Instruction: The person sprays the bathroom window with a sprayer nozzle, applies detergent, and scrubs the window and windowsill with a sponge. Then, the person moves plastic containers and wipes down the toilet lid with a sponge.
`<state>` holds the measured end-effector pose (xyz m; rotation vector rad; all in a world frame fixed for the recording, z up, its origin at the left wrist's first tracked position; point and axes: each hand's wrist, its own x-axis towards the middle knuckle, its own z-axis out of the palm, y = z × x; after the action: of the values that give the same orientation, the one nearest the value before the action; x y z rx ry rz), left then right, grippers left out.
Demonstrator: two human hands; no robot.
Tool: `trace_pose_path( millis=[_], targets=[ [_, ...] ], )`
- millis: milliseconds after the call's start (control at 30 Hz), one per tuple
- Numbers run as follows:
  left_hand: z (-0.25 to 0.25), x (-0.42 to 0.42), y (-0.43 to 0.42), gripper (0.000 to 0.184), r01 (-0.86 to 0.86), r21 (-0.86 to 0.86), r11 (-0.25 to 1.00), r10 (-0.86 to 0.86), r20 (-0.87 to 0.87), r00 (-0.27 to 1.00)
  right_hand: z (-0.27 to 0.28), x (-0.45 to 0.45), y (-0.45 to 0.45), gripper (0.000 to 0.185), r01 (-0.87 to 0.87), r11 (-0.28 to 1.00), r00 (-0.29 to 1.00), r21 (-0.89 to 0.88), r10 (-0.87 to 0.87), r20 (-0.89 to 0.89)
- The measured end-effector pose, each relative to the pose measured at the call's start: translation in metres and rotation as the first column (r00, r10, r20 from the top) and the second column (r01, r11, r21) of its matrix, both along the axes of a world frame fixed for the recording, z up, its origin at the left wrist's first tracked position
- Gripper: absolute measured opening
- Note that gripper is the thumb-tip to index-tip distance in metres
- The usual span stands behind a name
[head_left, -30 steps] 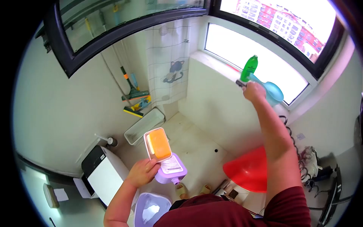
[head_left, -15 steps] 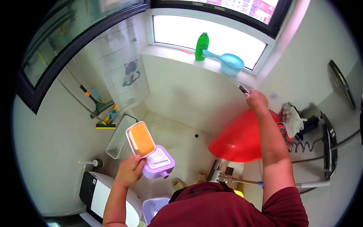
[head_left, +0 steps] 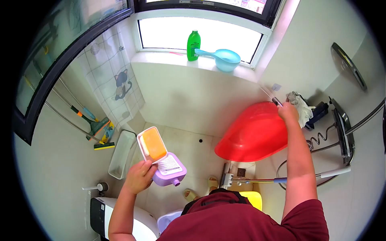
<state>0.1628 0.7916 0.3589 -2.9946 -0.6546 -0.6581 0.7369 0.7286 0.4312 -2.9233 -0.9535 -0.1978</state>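
My left hand (head_left: pixel 140 176) is closed around the near end of a white soap dish (head_left: pixel 164 160) with an orange bar of soap (head_left: pixel 154 144) in it. Pressed against the dish, in the same grip, is a lilac bottle (head_left: pixel 179 170) with a printed label, its neck pointing toward me. Out to the right, my right hand (head_left: pixel 289 113) is closed on the dark handle of a slim tool (head_left: pixel 276 100) with thin pale lines at its tip; its exact kind is unclear. Behind it lies a red plastic tub (head_left: pixel 251 136).
On the windowsill stand a green bottle (head_left: pixel 193 46) and a light blue dipper (head_left: pixel 227 60). At left are mops (head_left: pixel 98 126), a long clear bin (head_left: pixel 122 156) and a toilet (head_left: pixel 134 217). A shower fixture (head_left: pixel 343 132) hangs at right, near a yellow stool-like object (head_left: pixel 253 199).
My right hand has swung right and slightly down with the slim tool, away from the windowsill. The view has turned right. My left hand keeps its grip on the soap dish and bottle.
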Motion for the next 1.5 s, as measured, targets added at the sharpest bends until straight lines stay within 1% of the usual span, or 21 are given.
trace_pose_path(
  millis=[100, 200, 267, 367, 467, 600, 700, 733, 767, 833, 900, 967, 1033, 1100, 1133, 1167, 1233, 1300, 1400, 1433, 1500],
  targets=[
    [-0.001, 0.008, 0.01, 0.029, 0.044, 0.013, 0.999, -0.044, 0.002, 0.999, -0.005, -0.001, -0.013, 0.03, 0.0, 1.0, 1.0, -0.019, 0.0, -0.017],
    [0.0, 0.027, 0.018, 0.025, 0.084, 0.025, 0.996, -0.085, 0.013, 0.996, -0.017, -0.007, -0.023, 0.029, -0.089, 0.995, 0.996, -0.036, 0.088, -0.027],
    [0.004, 0.044, 0.025, 0.019, 0.119, 0.015, 0.993, -0.12, 0.038, 0.992, -0.031, -0.01, -0.026, 0.028, -0.167, 0.986, 0.986, -0.012, 0.167, -0.023],
    [-0.003, 0.07, 0.036, 0.011, 0.076, -0.094, 0.993, -0.076, 0.003, 0.997, -0.052, -0.015, -0.03, 0.027, -0.256, 0.967, 0.966, -0.001, 0.256, -0.045],
    [0.004, 0.113, 0.052, 0.008, 0.189, -0.028, 0.982, -0.188, 0.033, 0.982, -0.063, -0.023, -0.03, 0.026, -0.305, 0.952, 0.948, -0.003, 0.303, -0.095],
    [0.007, 0.183, 0.078, 0.011, 0.296, 0.026, 0.955, -0.297, 0.071, 0.952, -0.083, -0.014, -0.03, 0.026, -0.371, 0.929, 0.917, 0.005, 0.367, -0.156],
    [0.015, 0.247, 0.099, 0.013, 0.356, 0.033, 0.934, -0.357, 0.061, 0.932, -0.095, -0.002, -0.029, 0.028, -0.353, 0.935, 0.904, -0.041, 0.329, -0.272],
    [0.013, 0.27, 0.109, 0.014, 0.372, -0.008, 0.928, -0.37, 0.081, 0.925, -0.109, 0.003, -0.032, 0.03, -0.358, 0.933, 0.899, -0.023, 0.338, -0.278],
    [0.013, 0.294, 0.121, 0.021, 0.397, -0.011, 0.918, -0.396, 0.053, 0.917, -0.124, 0.008, -0.035, 0.033, -0.365, 0.931, 0.894, -0.007, 0.348, -0.283],
    [0.015, 0.342, 0.146, 0.036, 0.448, -0.022, 0.894, -0.448, -0.002, 0.894, -0.134, 0.009, -0.034, 0.037, -0.335, 0.942, 0.832, 0.003, 0.297, -0.468],
    [0.021, 0.389, 0.166, 0.038, 0.475, -0.048, 0.879, -0.475, 0.003, 0.88, -0.158, 0.01, -0.037, 0.037, -0.29, 0.957, 0.746, 0.025, 0.242, -0.62],
    [0.022, 0.432, 0.184, 0.04, 0.503, -0.052, 0.863, -0.504, 0.007, 0.864, -0.191, 0.011, -0.043, 0.042, -0.228, 0.969, 0.611, 0.089, 0.214, -0.763],
    [0.012, 0.472, 0.204, 0.042, 0.532, -0.032, 0.846, -0.531, 0.01, 0.847, -0.184, 0.002, -0.047, 0.044, -0.242, 0.97, 0.587, -0.024, 0.127, -0.8],
    [-0.003, 0.505, 0.222, 0.043, 0.542, -0.051, 0.839, -0.541, 0.029, 0.84, -0.193, 0.001, -0.054, 0.048, -0.265, 0.964, 0.56, -0.028, 0.13, -0.818],
    [-0.01, 0.518, 0.231, 0.043, 0.548, -0.073, 0.833, -0.548, 0.027, 0.836, -0.206, 0.005, -0.058, 0.05, -0.28, 0.959, 0.542, -0.047, 0.117, -0.832],
    [-0.017, 0.53, 0.239, 0.043, 0.555, -0.095, 0.827, -0.555, 0.024, 0.831, -0.204, 0.005, -0.063, 0.049, -0.29, 0.957, 0.53, -0.004, 0.157, -0.833],
    [-0.029, 0.545, 0.252, 0.045, 0.538, -0.131, 0.832, -0.544, -0.008, 0.839, -0.195, 0.009, -0.066, 0.049, -0.27, 0.962, 0.509, -0.046, 0.102, -0.855],
    [-0.034, 0.552, 0.258, 0.045, 0.519, -0.174, 0.837, -0.533, -0.046, 0.845, -0.191, 0.013, -0.068, 0.048, -0.251, 0.968, 0.51, -0.026, 0.109, -0.853],
    [-0.046, 0.553, 0.257, 0.046, 0.484, -0.277, 0.83, -0.462, 0.146, 0.875, -0.2, 0.018, -0.069, 0.047, -0.248, 0.969, 0.534, 0.012, 0.147, -0.832],
    [-0.048, 0.552, 0.257, 0.045, 0.442, -0.347, 0.827, -0.407, 0.174, 0.897, -0.204, 0.019, -0.07, 0.046, -0.253, 0.967, 0.543, 0.022, 0.161, -0.824],
    [-0.051, 0.545, 0.251, 0.044, 0.349, -0.488, 0.8, -0.275, 0.218, 0.936, -0.211, 0.022, -0.065, 0.044, -0.258, 0.965, 0.518, 0.047, 0.18, -0.836]
  ],
)
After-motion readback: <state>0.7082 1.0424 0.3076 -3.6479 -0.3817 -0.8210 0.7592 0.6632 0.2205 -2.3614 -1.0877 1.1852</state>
